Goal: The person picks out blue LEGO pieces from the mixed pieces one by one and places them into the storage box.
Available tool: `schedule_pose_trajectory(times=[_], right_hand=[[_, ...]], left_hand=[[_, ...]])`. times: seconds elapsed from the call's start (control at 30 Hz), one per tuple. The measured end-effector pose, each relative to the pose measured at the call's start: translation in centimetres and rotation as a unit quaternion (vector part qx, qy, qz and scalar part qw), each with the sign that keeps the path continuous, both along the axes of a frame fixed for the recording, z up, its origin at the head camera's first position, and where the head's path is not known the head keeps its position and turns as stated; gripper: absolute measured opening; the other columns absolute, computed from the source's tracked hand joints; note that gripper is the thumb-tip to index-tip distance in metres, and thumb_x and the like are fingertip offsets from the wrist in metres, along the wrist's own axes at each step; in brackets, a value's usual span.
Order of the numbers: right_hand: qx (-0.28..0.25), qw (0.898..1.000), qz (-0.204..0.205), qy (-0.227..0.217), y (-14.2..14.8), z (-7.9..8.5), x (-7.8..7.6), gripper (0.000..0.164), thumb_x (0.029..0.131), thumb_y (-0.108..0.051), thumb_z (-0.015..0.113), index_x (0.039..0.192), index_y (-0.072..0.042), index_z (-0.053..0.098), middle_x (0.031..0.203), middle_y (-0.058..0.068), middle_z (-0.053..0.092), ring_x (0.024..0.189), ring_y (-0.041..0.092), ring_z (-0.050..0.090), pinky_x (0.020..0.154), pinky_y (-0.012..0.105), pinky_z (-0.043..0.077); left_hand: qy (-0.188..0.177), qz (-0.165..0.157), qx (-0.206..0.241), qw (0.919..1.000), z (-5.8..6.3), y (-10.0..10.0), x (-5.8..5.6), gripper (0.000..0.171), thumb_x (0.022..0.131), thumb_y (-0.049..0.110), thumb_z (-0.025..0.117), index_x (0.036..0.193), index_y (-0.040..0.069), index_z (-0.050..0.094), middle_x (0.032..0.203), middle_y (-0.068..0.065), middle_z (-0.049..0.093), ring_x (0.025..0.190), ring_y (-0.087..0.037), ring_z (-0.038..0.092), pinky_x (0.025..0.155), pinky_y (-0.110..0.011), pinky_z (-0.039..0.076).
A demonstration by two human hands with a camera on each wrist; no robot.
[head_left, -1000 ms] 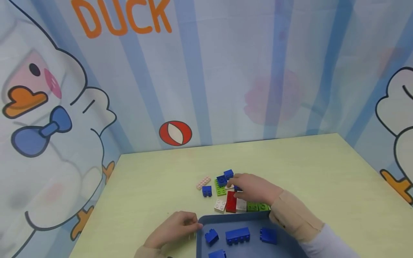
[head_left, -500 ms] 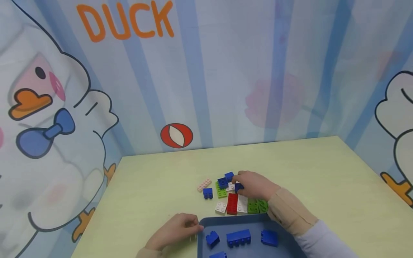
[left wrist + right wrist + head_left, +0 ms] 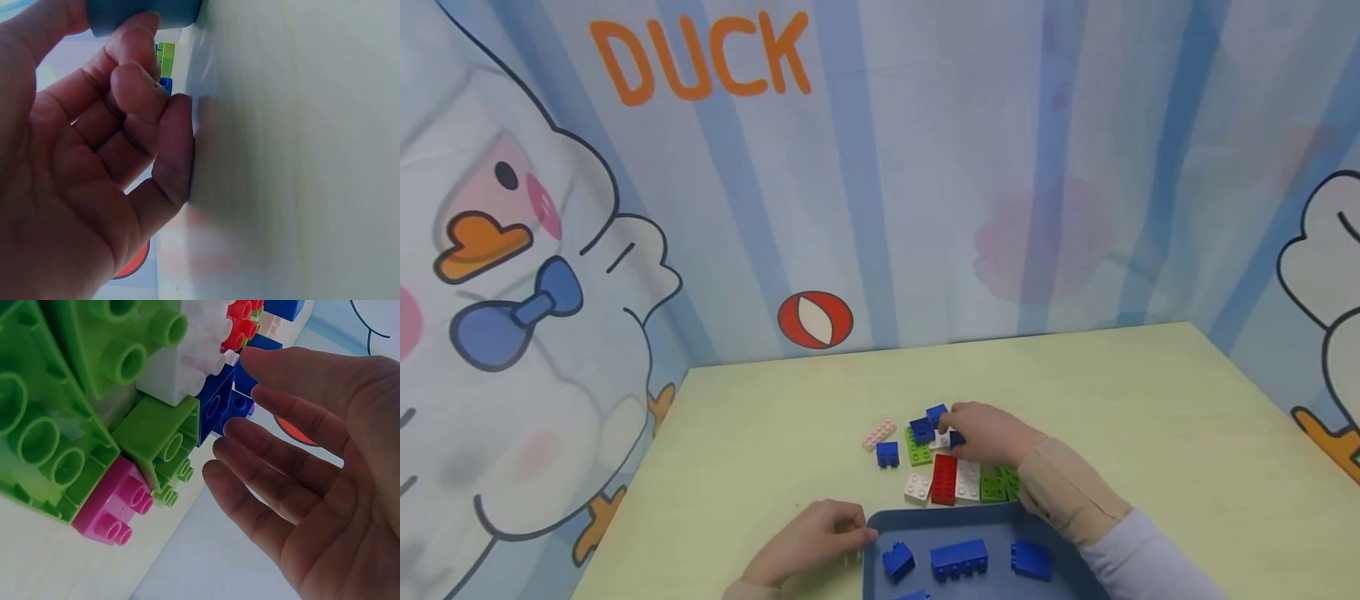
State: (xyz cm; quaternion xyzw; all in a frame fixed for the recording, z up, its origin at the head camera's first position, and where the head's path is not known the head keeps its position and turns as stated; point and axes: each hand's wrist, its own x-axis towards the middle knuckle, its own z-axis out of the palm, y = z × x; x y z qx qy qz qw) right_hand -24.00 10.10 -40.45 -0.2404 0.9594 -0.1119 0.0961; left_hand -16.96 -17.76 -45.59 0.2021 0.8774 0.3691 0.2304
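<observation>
A blue-grey tray (image 3: 947, 518) stands at the table's front, with several blue bricks inside, among them a long blue brick (image 3: 958, 558). My left hand (image 3: 815, 537) holds the tray's left corner between thumb and curled fingers; in the left wrist view the fingers (image 3: 139, 87) lie just under the tray wall (image 3: 140, 14). My right hand (image 3: 992, 433) reaches over the loose bricks behind the tray. Its fingers are spread loosely around a dark blue brick (image 3: 215, 403), thumb on one side; a firm grip does not show.
Around the right hand lie a red brick (image 3: 944, 479), a white brick (image 3: 967, 482), green bricks (image 3: 119, 344), a pink brick (image 3: 115, 506) and a pale pink brick (image 3: 879, 434). A single blue brick (image 3: 887, 454) stands to the left. A printed curtain (image 3: 925, 167) hangs behind the table.
My right hand has drawn slightly back around the dark blue brick, and more of that brick shows. The left hand stays at the tray corner. The head view has tilted slightly.
</observation>
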Motion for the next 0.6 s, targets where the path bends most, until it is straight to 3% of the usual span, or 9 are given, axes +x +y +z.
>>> schedule_pose_trajectory(times=[0.27,0.6], right_hand=[[0.008,1.0,-0.004,-0.01,-0.26,-0.11,-0.3,0.027,0.083,-0.024,0.07,0.109,-0.017,0.066,0.105,0.001,0.061,0.091,0.015,0.055,0.088,0.038,0.044],[0.013,1.0,0.001,-0.019,-0.49,0.12,-0.43,0.024,0.082,-0.014,0.07,0.105,-0.014,0.067,0.102,0.003,0.061,0.085,0.015,0.053,0.087,0.037,0.044]], left_hand=[[-0.011,0.003,0.001,0.9999,-0.19,0.04,-0.12,0.025,0.089,0.041,0.06,0.077,0.019,0.063,0.068,0.007,0.058,0.065,-0.01,0.05,0.062,-0.027,0.039],[-0.006,0.0,0.0,1.0,-0.15,0.03,-0.11,0.025,0.089,0.04,0.06,0.076,0.019,0.063,0.067,0.008,0.056,0.064,-0.009,0.049,0.06,-0.025,0.038]])
